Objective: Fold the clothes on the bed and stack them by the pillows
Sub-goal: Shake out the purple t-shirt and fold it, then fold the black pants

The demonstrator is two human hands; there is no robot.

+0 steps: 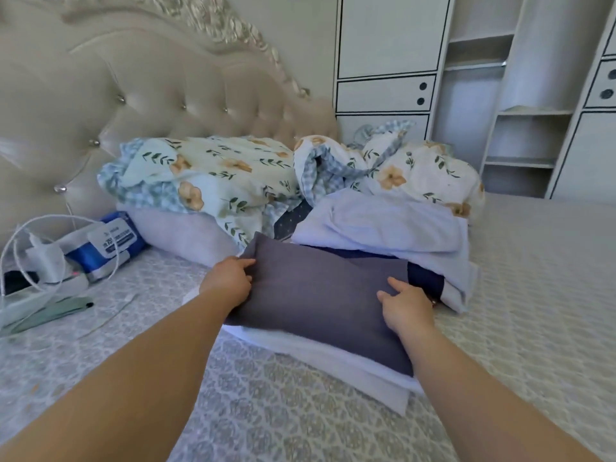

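head view: a folded grey-purple garment (320,295) sits at the middle of the picture on top of a folded white piece (350,365), on the patterned bed (266,411). the left hand (226,281), at nine o'clock of the garment, pinches its left edge, fingers (245,263) curled on the cloth. the right hand (406,305), at three o'clock, grips the right end, fingers bent into the fabric. toward twelve and one o'clock lie a pale blue folded piece (383,225) over something dark navy (426,278), just beside the floral pillows (206,175) at the headboard (150,95). at nine o'clock of the frame rest a wipes pack (110,241) and a charger with cable (43,258). judging by this, most folding looks done: several pieces are stacked by the pillows, and this one seems to be in the act of being placed or squared up. whether more clothes remain outside the view, i cannot tell.
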